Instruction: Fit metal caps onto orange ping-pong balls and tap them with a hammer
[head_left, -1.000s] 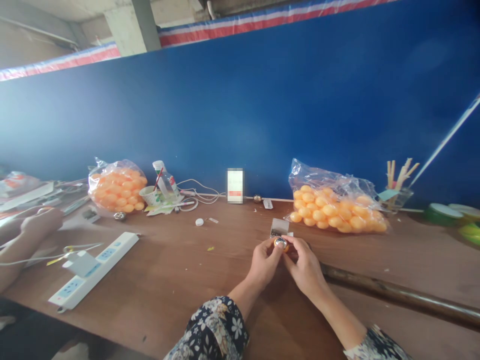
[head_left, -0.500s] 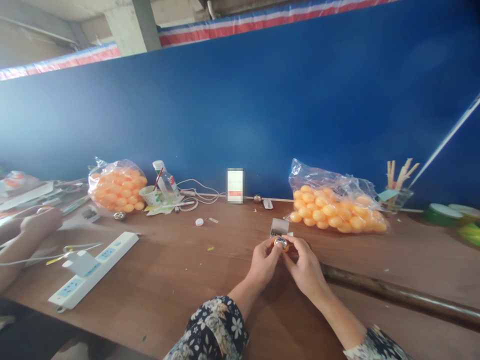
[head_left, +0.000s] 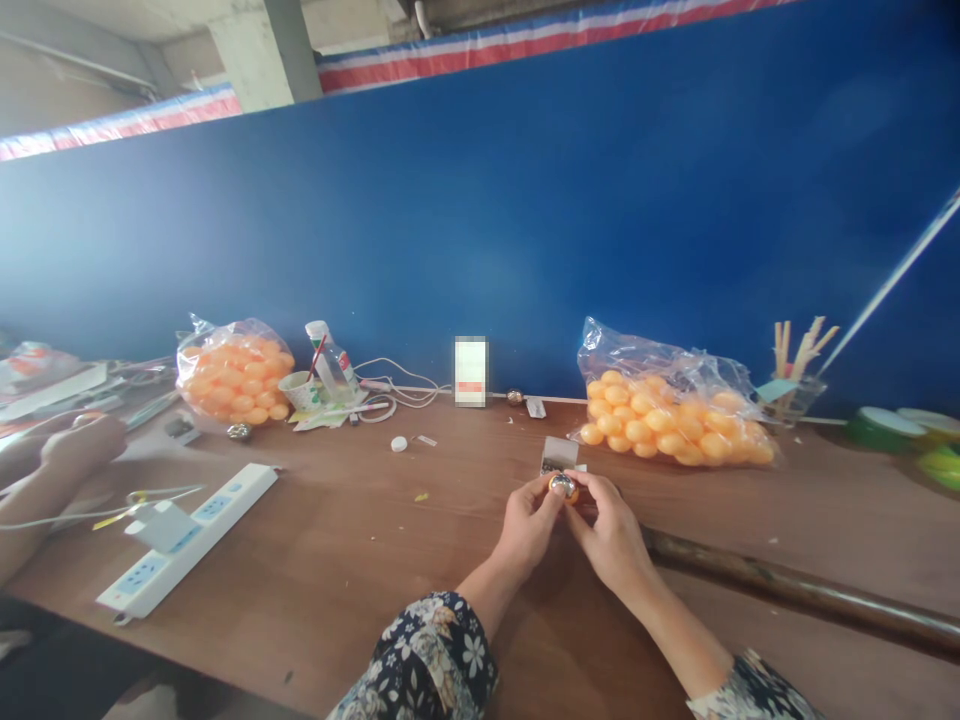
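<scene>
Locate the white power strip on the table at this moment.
In the head view the white power strip lies on the wooden table at lower left, well left of the left hand, beside another person's forearm.

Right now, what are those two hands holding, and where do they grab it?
A small orange ball with a shiny patch, pinched at its sides between the fingertips of the left hand and right hand.
</scene>
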